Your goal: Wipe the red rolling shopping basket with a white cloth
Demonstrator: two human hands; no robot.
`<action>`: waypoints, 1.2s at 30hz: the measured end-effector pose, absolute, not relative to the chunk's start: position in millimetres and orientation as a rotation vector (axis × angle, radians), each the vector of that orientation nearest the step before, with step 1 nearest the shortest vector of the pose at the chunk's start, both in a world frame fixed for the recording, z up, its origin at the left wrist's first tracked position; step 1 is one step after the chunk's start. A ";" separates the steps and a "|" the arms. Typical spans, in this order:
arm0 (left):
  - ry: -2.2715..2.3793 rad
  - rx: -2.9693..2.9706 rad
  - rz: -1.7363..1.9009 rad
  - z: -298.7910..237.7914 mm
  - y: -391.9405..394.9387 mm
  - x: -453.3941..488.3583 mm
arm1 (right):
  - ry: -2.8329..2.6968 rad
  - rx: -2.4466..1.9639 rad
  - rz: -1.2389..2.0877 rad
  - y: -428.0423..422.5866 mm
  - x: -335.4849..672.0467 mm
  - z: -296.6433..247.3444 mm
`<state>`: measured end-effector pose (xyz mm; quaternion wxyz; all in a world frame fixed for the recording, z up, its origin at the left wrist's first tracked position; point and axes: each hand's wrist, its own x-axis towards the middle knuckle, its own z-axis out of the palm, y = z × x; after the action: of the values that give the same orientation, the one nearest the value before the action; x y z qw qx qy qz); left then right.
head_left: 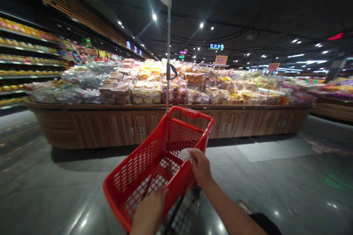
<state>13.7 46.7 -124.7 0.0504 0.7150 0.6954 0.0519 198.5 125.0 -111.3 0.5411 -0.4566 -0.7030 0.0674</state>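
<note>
- L hand (149,211), bottom centre of frame: at near rim of the red plastic slotted-wall shopping cart (182,180); fingers hidden, can't tell if it's gripping.
- Cart: centre to lower centre, set at an angle. Leaning hard on 1 side could roll or swing it, as it's prob. on wheels.
- R hand (200,167), just right of centre: fingers pinching a thin crumpled white sheet (185,154) (cloth or tissue, unclear) at the cart's rim. Loose pinch or snag on a slot could drop or tear it.
- Thin upright grey pole (168,36), upper centre, near cart's far left corner; attachment unclear. If fixed on, a jolt could sway it.
- Long brown wood-panelled counter (102,128), mid-frame beyond cart: a shove fwd might bump it.
- Heaped clear-plastic-bagged goods (146,91) on top: hard knock could spill some.
</note>
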 end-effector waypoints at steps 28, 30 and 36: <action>2.093 2.245 0.040 -123.8 55.1 -38.3 | -1.769 -1.166 0.065 169.0 236.2 -92.7; 2.049 2.245 0.055 -125.8 57.5 -45.4 | -1.857 -1.093 0.095 158.3 218.3 -99.1; 2.053 2.283 0.058 -128.4 60.3 -70.5 | -1.948 -1.216 0.038 150.5 217.7 -91.2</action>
<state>-70.5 60.3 -128.4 0.0354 0.7430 0.6680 0.0189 217.7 150.5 -91.2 0.4100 -0.4829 -0.7736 0.0152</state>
